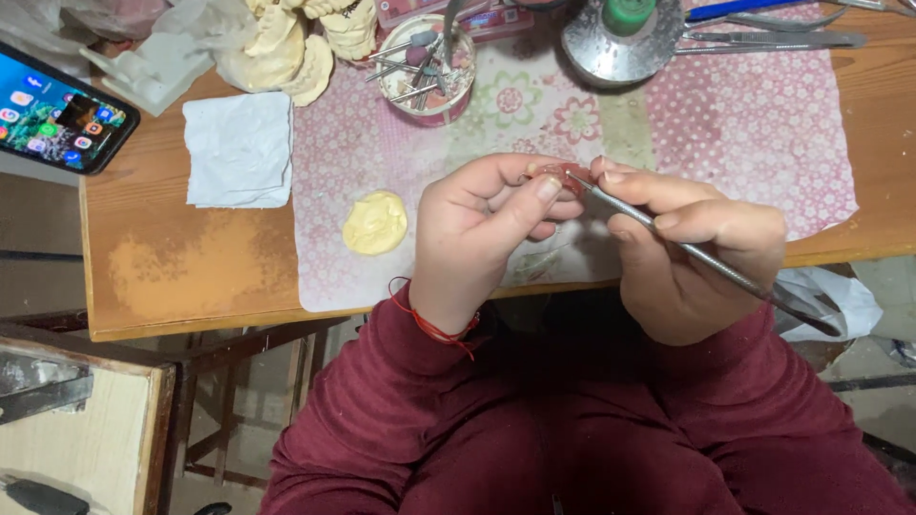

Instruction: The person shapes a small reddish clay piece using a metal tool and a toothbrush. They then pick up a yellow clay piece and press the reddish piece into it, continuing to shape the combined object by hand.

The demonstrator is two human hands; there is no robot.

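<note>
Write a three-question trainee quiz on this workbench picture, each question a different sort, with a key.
1. True or false: the right hand holds a thin metal carving tool.
2. Which lies nearest the left hand? A) the round pale yellow wax disc B) the folded white paper tissue C) the black smartphone with a lit screen
3. Fill in: the left hand pinches a small ____-coloured piece.

Key: 1 true; 2 A; 3 pink.

Phone (59, 110) at table's far-left edge, screen lit (blue, small coloured icons)
</note>
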